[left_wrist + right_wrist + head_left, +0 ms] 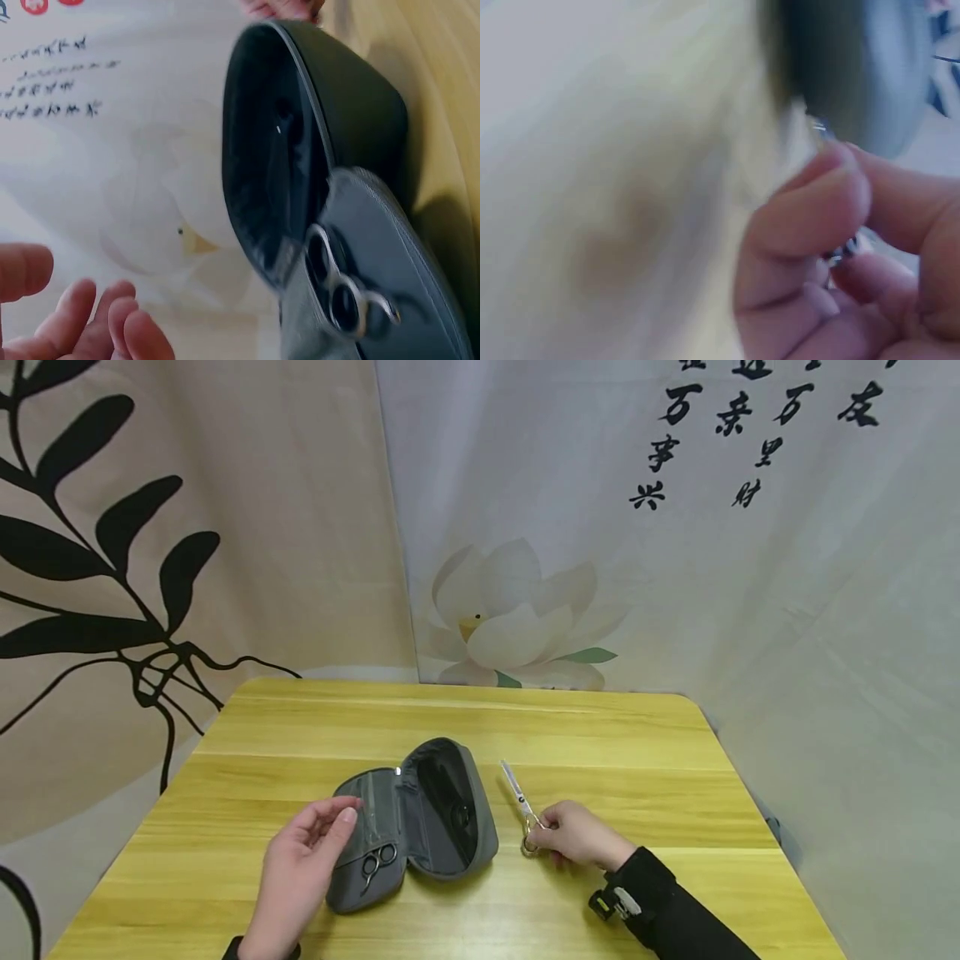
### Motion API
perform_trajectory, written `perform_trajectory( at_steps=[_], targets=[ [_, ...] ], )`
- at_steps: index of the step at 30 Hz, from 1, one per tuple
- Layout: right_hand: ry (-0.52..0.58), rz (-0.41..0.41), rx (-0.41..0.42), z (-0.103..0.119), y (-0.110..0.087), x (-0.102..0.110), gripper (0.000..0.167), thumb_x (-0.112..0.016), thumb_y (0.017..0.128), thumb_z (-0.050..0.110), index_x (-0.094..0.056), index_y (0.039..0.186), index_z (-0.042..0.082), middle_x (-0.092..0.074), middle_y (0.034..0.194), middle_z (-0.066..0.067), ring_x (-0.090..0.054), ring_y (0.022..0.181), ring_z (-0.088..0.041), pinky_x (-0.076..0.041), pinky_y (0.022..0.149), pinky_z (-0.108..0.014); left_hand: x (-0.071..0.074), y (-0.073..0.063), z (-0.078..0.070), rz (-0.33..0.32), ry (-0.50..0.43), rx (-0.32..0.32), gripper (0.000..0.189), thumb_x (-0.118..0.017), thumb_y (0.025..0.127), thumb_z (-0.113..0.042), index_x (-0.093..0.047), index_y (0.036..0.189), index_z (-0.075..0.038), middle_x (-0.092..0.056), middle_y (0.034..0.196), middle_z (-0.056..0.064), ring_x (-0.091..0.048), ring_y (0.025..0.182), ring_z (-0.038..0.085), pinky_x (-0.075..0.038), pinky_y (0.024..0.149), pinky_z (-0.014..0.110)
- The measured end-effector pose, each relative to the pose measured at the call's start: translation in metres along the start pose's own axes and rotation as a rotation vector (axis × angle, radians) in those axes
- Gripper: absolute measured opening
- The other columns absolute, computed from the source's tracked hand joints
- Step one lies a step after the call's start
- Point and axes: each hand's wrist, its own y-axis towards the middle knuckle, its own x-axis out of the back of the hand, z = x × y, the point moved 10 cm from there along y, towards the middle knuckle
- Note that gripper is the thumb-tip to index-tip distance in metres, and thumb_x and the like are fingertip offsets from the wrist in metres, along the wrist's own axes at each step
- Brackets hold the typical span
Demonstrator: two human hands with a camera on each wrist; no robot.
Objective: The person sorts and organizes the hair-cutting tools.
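A grey hard-shell case (487,827) stands unfolded on the table. One pair of scissors (378,860) sits in the pocket of its flat left half, finger rings showing. Inside the deep right half lies a long black object (442,789), too dark to identify. My left hand (303,856) hovers by the flat half's left edge; the left wrist view shows its fingers loosely bent around nothing. Right of the case, my right hand (581,835) pinches a second pair of scissors (521,799) by the handle rings, blades pointing away from me. Fingers mostly hide those rings in the blurred right wrist view.
The wooden table (637,743) has rounded far corners. Behind it hangs a pale cloth (675,610) printed with a lotus and dark characters. A cloth with black leaves (135,518) hangs at the left. Some device (618,902) is strapped to the right wrist.
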Motion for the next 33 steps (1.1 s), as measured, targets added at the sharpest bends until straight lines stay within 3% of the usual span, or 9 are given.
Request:
perform_trajectory(
  at_steps=[4,8,11,14,17,22,26,29,33],
  targets=[
    [0.189,0.002,0.038,0.019,-0.004,0.006,0.027,-0.068,0.107,0.027,-0.072,0.1,0.002,-0.061,0.072,-0.001,-0.055,0.061,-0.012,-0.049,0.055,-0.027,-0.016,-0.004,-0.011,0.097,0.017,-0.003,0.029,-0.069,0.107,-0.032,-0.076,0.125,-0.012,-0.077,0.121,0.008,-0.069,0.097,0.004,-0.058,0.08,0.02],
    [0.295,-0.012,0.131,0.065,-0.012,0.011,0.03,-0.064,0.109,0.029,-0.072,0.111,0.0,-0.072,0.086,-0.002,-0.054,0.064,-0.01,-0.049,0.06,-0.023,-0.043,-0.007,-0.027,0.219,-0.057,-0.046,0.027,-0.073,0.104,-0.026,-0.077,0.125,-0.01,-0.079,0.115,0.011,-0.071,0.081,0.013,-0.062,0.072,0.028],
    [0.322,-0.051,0.23,0.103,-0.02,0.01,0.027,-0.063,0.11,0.025,-0.072,0.111,0.0,-0.077,0.095,-0.005,-0.054,0.063,-0.007,-0.047,0.059,-0.02,-0.066,-0.008,-0.04,0.294,-0.12,-0.064,0.031,-0.074,0.103,-0.023,-0.074,0.131,-0.009,-0.078,0.121,0.013,-0.072,0.075,0.015,-0.064,0.069,0.03],
    [0.291,-0.097,0.324,0.132,-0.028,0.004,0.022,-0.063,0.11,0.022,-0.073,0.108,0.002,-0.076,0.092,-0.012,-0.055,0.062,-0.005,-0.045,0.055,-0.019,-0.084,-0.004,-0.049,0.319,-0.171,-0.06,0.036,-0.074,0.103,-0.022,-0.072,0.136,-0.008,-0.077,0.129,0.013,-0.072,0.074,0.013,-0.064,0.068,0.03],
    [0.232,-0.119,0.398,0.152,-0.034,-0.006,0.017,-0.065,0.108,0.021,-0.075,0.106,0.007,-0.074,0.087,-0.014,-0.058,0.061,-0.006,-0.047,0.054,-0.02,-0.095,0.001,-0.055,0.306,-0.229,-0.035,0.034,-0.073,0.104,-0.024,-0.073,0.135,-0.008,-0.079,0.112,0.014,-0.069,0.069,0.013,-0.062,0.064,0.028],
    [0.175,-0.108,0.455,0.166,-0.041,-0.019,0.014,-0.068,0.107,0.02,-0.075,0.103,0.008,-0.074,0.085,-0.008,-0.062,0.062,-0.008,-0.054,0.057,-0.022,-0.103,0.005,-0.056,0.325,-0.372,0.021,0.032,-0.072,0.105,-0.025,-0.075,0.129,-0.006,-0.081,0.101,0.003,-0.058,0.057,0.008,-0.05,0.054,0.02],
    [0.22,-0.06,0.422,0.163,-0.04,-0.027,0.014,-0.068,0.106,0.018,-0.074,0.103,0.006,-0.076,0.087,-0.013,-0.059,0.062,-0.003,-0.052,0.058,-0.019,-0.11,0.006,-0.053,0.431,-0.468,0.026,0.042,-0.064,0.109,-0.027,-0.066,0.139,0.002,-0.082,0.11,-0.005,-0.052,0.057,0.004,-0.045,0.054,0.016],
    [0.286,-0.001,0.391,0.159,-0.037,-0.033,0.016,-0.065,0.108,0.017,-0.073,0.106,0.003,-0.071,0.084,-0.014,-0.055,0.063,-0.003,-0.048,0.058,-0.018,-0.113,0.007,-0.05,0.503,-0.578,0.028,0.041,-0.056,0.112,-0.032,-0.066,0.139,-0.004,-0.08,0.113,-0.007,-0.051,0.058,0.002,-0.044,0.056,0.016],
    [0.372,0.098,0.346,0.156,-0.034,-0.046,0.024,-0.056,0.112,0.018,-0.066,0.113,-0.004,-0.058,0.08,-0.005,-0.05,0.064,-0.006,-0.045,0.06,-0.019,-0.116,0.01,-0.047,0.562,-0.714,0.033,0.029,-0.053,0.111,-0.033,-0.073,0.124,-0.018,-0.079,0.111,-0.01,-0.051,0.059,-0.001,-0.043,0.056,0.015]
  ],
)
